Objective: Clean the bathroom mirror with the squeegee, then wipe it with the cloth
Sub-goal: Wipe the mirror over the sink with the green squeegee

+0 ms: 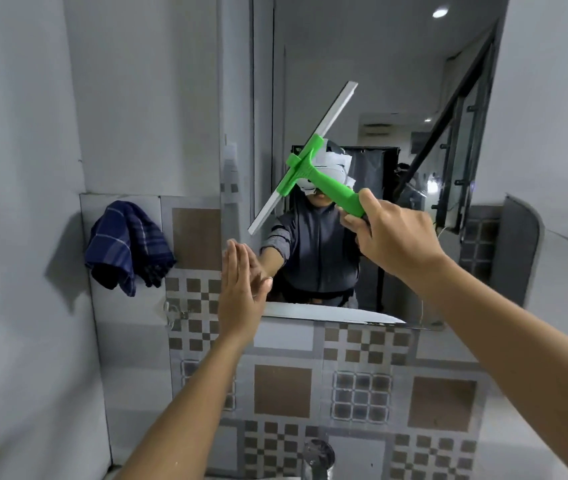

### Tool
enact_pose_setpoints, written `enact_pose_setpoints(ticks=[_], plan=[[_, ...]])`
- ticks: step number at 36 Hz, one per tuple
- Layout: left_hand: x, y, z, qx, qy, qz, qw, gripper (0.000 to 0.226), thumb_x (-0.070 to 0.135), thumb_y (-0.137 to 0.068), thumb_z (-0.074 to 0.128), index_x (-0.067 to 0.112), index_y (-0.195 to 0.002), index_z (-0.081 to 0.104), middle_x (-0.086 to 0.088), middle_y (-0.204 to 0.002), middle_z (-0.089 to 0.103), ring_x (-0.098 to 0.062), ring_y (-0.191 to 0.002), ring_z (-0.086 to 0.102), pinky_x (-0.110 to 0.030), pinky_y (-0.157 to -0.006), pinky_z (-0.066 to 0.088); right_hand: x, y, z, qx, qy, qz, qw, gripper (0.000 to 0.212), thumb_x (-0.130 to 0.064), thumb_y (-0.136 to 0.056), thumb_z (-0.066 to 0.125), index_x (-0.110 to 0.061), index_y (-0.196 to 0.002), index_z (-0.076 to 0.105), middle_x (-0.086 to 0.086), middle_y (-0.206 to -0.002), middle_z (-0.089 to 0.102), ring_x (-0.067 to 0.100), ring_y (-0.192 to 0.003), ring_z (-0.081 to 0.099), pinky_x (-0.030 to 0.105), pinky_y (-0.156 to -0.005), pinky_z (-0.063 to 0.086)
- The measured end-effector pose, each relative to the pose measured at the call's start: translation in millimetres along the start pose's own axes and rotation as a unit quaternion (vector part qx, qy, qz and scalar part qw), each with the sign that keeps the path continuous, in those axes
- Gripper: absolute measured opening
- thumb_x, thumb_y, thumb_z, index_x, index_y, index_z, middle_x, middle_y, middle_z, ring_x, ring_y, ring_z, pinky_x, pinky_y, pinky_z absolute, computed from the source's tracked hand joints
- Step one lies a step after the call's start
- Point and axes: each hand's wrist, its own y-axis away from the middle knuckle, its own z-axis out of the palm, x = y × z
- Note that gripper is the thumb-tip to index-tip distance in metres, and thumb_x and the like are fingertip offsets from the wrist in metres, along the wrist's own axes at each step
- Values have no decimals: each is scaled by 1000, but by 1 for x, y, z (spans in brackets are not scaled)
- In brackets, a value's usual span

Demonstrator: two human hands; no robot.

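Right hand point(393, 233): I see it clenched round the green handle of the squeegee point(305, 157), fingers wrapped fully, arm reaching in from the lower right.
Left hand point(241, 289): flat and spread, fingers straight and together, palm pressed to the mirror point(362, 98) at its lower left corner; it grasps nothing.
Squeegee: one, green body with a long pale blade, held tilted so the blade runs from lower left to upper right across the middle of the mirror. I cannot tell whether the blade edge touches the glass.
Cloth point(126, 244): one, dark blue with pale checks, hanging bunched on the wall to the left of the mirror, well apart from both hands.
Mirror: one, upright on the wall; its bottom edge sits just above the patterned tiles point(282, 389), its left edge beside a plain grey wall strip.
Open room: the upper half of the glass above the blade is free, as is the right side of the glass beyond my right arm; the left hand takes the lower left corner.
Tap point(317, 455): one, chrome, at the bottom edge of view, below the tiles.
Hands in view: two.
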Motion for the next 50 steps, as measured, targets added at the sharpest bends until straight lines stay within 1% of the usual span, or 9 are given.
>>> enact_pose_setpoints(ticks=[3,6,11,18,25,29,36,45,50], plan=[[-1,-1,0,-1,-10,-6,1000,82,30,-89,57,17,-146,0,3,-154,-10,-15,-142,-6,-45,-114,22,15,-1,-7,-11,20,-15,1000,37,-32,-92,51,-3,-114,49,13,-83,67,35,-62,64,27,-45,31],[-2,-1,0,-5,-14,-9,1000,82,31,-89,56,19,-146,-1,2,-154,-10,-16,-143,-5,-46,-113,26,28,3,-13,-18,32,-23,999,35,-33,-91,51,-5,-112,49,13,-81,68,34,-57,63,27,-45,34],[-2,-1,2,-2,-26,-8,1000,82,29,-88,57,17,-146,0,1,-154,-10,-17,-142,-5,-45,-114,24,46,15,-20,-18,37,-24,999,30,-26,-89,57,-2,-106,52,15,-78,68,34,-49,61,25,-43,32],[-3,-2,3,-8,-21,-11,1000,84,29,-86,59,13,-145,0,3,-152,-11,-21,-142,-3,-51,-108,32,60,34,-22,-14,53,9,998,29,-25,-85,61,-2,-102,55,12,-74,68,35,-44,59,21,-44,26],[0,-3,1,-6,-20,-6,1000,83,36,-86,55,12,-146,2,2,-152,-11,-23,-142,-2,-48,-110,31,71,54,-23,-34,63,34,997,32,-27,-85,59,-2,-105,56,11,-68,68,31,-42,59,12,-45,9],[-2,-2,1,-7,-19,2,1000,84,53,-83,41,14,-146,0,-1,-154,-9,-19,-141,-6,-44,-111,28,71,66,-23,-26,51,58,997,33,-23,-82,64,-4,-108,56,11,-70,69,32,-44,60,14,-44,13],[-1,-2,1,-9,-22,-7,1000,83,30,-87,57,13,-147,3,1,-153,-10,-22,-142,-3,-48,-111,28,66,85,-16,-34,26,117,992,38,-23,-87,58,-2,-118,52,17,-78,69,38,-54,62,30,-45,37],[1,-1,-3,-15,-18,-15,1000,82,30,-87,58,12,-146,4,0,-153,-9,-15,-140,-6,-43,-110,32,43,103,-4,-32,-12,188,982,38,-27,-92,52,-2,-120,48,14,-84,70,36,-63,63,29,-48,35],[4,0,-6,-18,-14,-8,1000,82,28,-87,59,11,-146,4,1,-152,-10,-13,-140,-7,-31,-111,18,30,114,3,-29,-34,227,973,30,-25,-90,55,-3,-110,52,12,-74,67,31,-54,56,22,-42,24]])
